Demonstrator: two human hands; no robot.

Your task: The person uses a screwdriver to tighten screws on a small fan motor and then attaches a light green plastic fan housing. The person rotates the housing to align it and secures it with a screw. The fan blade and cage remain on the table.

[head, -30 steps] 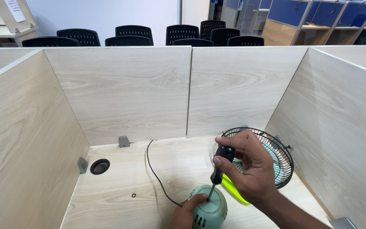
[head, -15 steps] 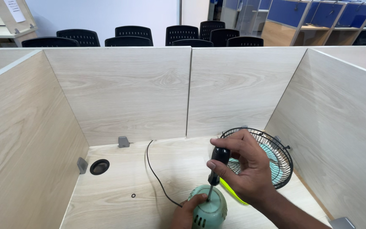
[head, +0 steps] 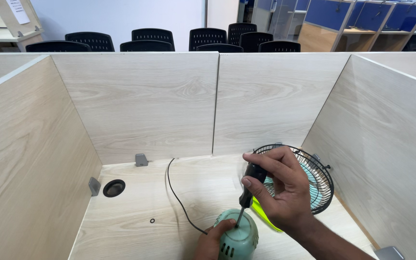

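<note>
Fingers of right hand (head: pixel 285 190) gripping screwdriver (head: pixel 249 187); left hand (head: pixel 213 240) clasping fan motor housing (head: pixel 239 238). Tip could slip if tilted.

My left hand (head: pixel 211 242) sits at the near edge of the desk (head: pixel 136 212), against the motor housing (head: pixel 237 236). My right hand (head: pixel 280 192) is above it with the screwdriver (head: pixel 247 192), tip down on the housing. The fan cage (head: pixel 309 175) lies behind, right; the cord (head: pixel 176 192) runs back left; the cable hole (head: pixel 114 188) sits far left.
</note>
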